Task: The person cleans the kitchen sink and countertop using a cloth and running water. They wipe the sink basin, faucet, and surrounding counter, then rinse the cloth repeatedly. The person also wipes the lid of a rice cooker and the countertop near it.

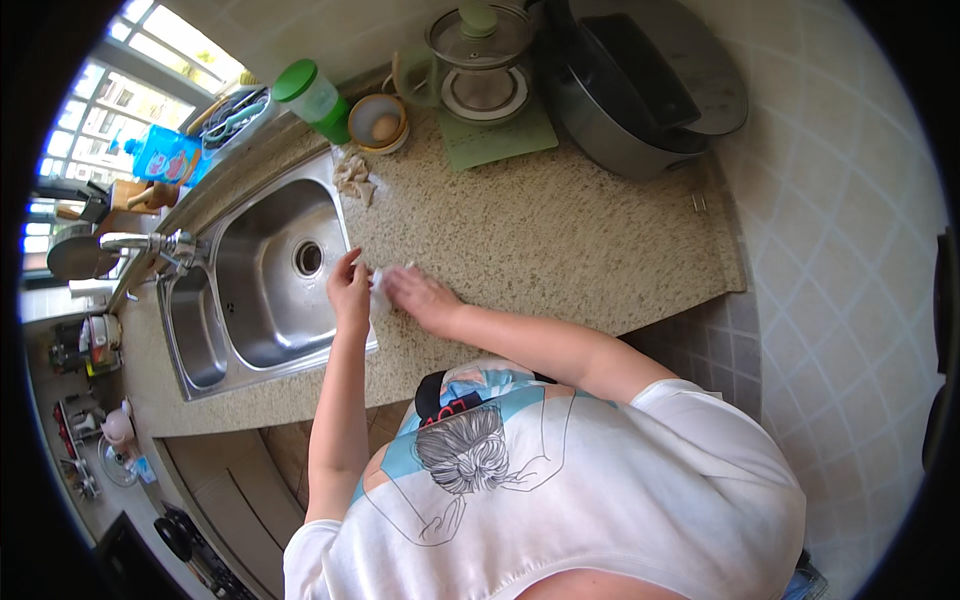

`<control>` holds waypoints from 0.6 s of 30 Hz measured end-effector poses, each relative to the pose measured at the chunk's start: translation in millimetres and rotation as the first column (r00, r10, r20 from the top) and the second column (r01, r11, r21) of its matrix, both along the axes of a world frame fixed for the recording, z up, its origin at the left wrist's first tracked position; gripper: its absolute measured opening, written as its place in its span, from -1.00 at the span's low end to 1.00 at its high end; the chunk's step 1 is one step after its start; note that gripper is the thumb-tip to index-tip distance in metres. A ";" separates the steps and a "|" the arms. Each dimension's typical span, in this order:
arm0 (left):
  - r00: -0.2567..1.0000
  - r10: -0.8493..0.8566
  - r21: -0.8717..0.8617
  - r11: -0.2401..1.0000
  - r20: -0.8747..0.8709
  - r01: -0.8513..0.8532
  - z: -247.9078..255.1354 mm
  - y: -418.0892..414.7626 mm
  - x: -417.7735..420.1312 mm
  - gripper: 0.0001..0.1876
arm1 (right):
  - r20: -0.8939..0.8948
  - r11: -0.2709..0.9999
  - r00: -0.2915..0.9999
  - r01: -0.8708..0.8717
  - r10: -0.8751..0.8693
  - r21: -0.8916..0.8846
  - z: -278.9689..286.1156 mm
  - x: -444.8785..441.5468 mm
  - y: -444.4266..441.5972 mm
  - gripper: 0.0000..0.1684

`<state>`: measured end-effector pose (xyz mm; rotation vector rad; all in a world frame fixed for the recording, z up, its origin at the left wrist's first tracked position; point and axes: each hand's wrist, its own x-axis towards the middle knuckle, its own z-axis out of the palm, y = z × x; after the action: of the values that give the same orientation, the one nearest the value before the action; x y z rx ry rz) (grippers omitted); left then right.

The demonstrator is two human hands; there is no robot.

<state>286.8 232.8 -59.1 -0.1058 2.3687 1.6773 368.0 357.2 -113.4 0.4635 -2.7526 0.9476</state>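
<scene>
Between my two hands, just right of the sink's rim, lies a small white, thin, crumpled thing (381,294), perhaps a plastic bag or a tissue. My left hand (350,289) is over the sink's right edge, its fingertips raised and bent near the white thing. The palm of my right hand (420,296) is turned down over the speckled countertop (480,232), and its slightly blurred fingers touch the white thing. Whether either hand grips it is not clear. A crumpled beige cloth or paper (352,178) lies by the sink's upper right corner.
The double steel sink (277,217) with a faucet (157,244) is at the left. Along the back stand a green-lidded container (311,97), a bowl with an egg (379,124), a glass-lidded pot (480,45) on a green mat (499,142), and a large dark pan (622,139).
</scene>
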 end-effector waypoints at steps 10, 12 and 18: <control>0.924 0.366 0.046 0.927 0.112 -0.373 -10.7 -109.7 114.2 -0.75 | -0.043 0.835 0.968 0.189 -0.246 -0.517 28.9 12.2 107.7 -0.69; 0.898 0.418 0.022 0.905 0.137 -0.425 -8.1 -120.3 136.5 -0.75 | 0.134 0.765 0.847 0.523 -0.514 -0.377 45.8 30.0 164.0 -0.72; 0.912 0.385 -0.015 0.922 0.143 -0.387 -12.1 -128.6 155.4 -0.76 | -0.006 0.673 0.673 0.739 -0.740 -0.048 7.7 104.7 306.1 -0.55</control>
<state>442.3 104.2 -71.2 -0.7126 2.3363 1.7762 472.7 663.3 -105.7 -0.6335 -2.4872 0.7447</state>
